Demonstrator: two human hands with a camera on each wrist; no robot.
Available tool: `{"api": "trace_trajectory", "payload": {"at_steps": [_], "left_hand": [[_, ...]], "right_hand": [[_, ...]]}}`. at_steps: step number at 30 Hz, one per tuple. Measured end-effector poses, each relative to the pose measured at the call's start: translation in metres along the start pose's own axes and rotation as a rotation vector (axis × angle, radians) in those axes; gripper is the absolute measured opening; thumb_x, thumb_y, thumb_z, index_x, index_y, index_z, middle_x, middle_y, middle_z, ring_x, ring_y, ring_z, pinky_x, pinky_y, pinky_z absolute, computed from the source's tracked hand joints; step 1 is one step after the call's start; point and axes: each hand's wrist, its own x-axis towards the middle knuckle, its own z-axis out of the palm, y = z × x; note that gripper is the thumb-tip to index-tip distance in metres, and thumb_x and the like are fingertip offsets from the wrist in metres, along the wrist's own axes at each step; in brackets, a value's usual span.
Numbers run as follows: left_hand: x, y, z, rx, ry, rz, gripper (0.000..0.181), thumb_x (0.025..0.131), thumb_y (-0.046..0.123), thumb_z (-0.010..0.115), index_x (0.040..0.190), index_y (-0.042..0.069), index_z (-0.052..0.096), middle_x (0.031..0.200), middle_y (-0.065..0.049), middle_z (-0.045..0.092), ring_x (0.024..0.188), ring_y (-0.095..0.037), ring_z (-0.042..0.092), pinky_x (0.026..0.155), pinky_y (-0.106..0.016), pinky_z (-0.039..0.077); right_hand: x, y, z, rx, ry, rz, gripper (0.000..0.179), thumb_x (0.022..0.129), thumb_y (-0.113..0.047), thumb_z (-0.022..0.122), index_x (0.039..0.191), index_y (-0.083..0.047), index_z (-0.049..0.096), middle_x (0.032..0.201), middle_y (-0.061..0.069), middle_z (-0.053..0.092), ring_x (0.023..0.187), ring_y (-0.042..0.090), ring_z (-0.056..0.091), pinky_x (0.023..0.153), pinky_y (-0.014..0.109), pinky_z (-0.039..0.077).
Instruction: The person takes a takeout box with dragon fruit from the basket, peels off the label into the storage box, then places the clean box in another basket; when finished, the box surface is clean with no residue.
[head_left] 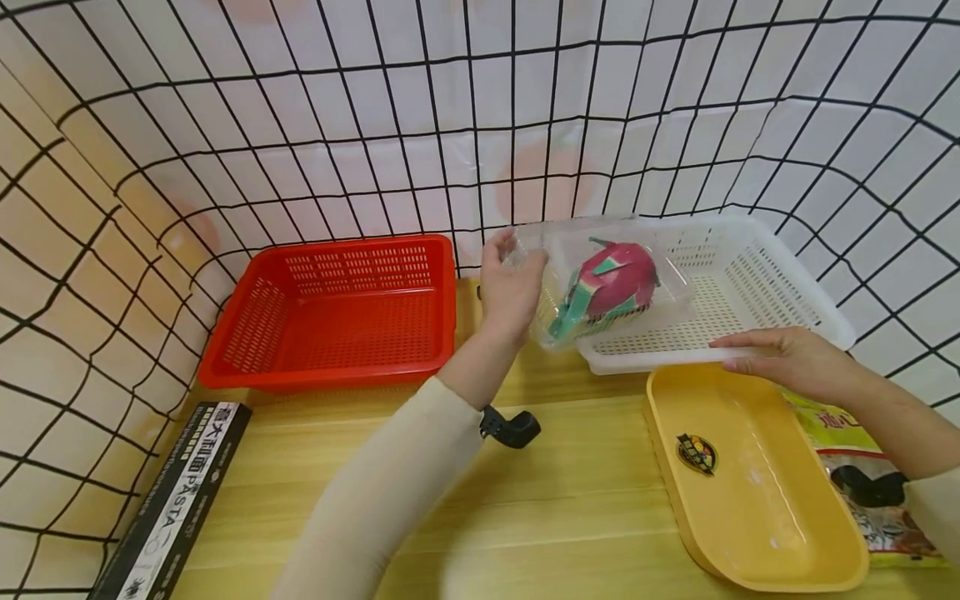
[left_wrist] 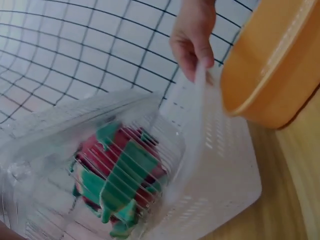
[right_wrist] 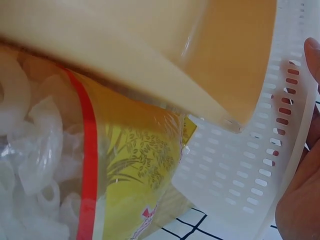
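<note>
My left hand grips the left end of a clear plastic box, which is tilted over the left part of a white basket. Inside the box lies a pink dragon fruit with green scales, also seen through the ribbed plastic in the left wrist view. My right hand holds the white basket's front rim, thumb on one side and fingers on the other, as the left wrist view shows. The box covers part of the basket's inside.
A red basket stands at the left. In front of the white basket sits a yellow tray, with a bagged food packet beside it under my right forearm. A black pasta box lies front left. Black wire mesh surrounds the table.
</note>
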Motion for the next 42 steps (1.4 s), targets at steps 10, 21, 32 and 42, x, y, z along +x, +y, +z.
{"api": "trace_trajectory", "payload": {"at_steps": [10, 21, 32, 42], "left_hand": [[0.012, 0.003, 0.058, 0.579, -0.175, 0.055, 0.063, 0.095, 0.048, 0.068, 0.151, 0.031, 0.047, 0.151, -0.008, 0.048, 0.133, -0.035, 0.046, 0.105, -0.047, 0.044], [0.014, -0.008, 0.062, 0.624, -0.307, 0.036, 0.061, 0.096, 0.034, 0.06, 0.154, 0.037, 0.043, 0.152, -0.01, 0.039, 0.131, -0.03, 0.037, 0.094, -0.044, 0.047], [0.009, -0.024, 0.057, 0.67, -0.353, 0.195, 0.049, 0.102, 0.033, 0.056, 0.15, 0.022, 0.052, 0.133, -0.007, 0.061, 0.111, -0.02, 0.061, 0.087, -0.03, 0.054], [0.014, -0.025, 0.023, 1.02, -0.396, 0.295, 0.055, 0.098, 0.043, 0.063, 0.149, 0.024, 0.051, 0.152, -0.007, 0.05, 0.133, -0.032, 0.048, 0.103, -0.044, 0.047]], "right_hand": [[0.002, 0.002, 0.001, -0.049, 0.021, -0.031, 0.055, 0.099, -0.042, 0.065, 0.142, -0.007, 0.06, 0.133, 0.028, 0.064, 0.091, 0.022, 0.072, 0.069, 0.03, 0.061], [0.002, 0.003, 0.001, -0.026, 0.013, -0.017, 0.057, 0.099, -0.042, 0.066, 0.143, -0.008, 0.058, 0.124, 0.024, 0.07, 0.084, 0.019, 0.073, 0.067, 0.03, 0.062], [0.006, 0.003, 0.003, -0.037, 0.029, -0.035, 0.051, 0.099, -0.039, 0.066, 0.139, -0.009, 0.063, 0.119, 0.021, 0.073, 0.087, 0.02, 0.071, 0.069, 0.029, 0.061], [0.013, 0.003, 0.003, -0.081, 0.028, -0.058, 0.049, 0.099, -0.042, 0.066, 0.138, -0.012, 0.064, 0.118, 0.017, 0.074, 0.088, 0.021, 0.069, 0.068, 0.028, 0.06]]}}
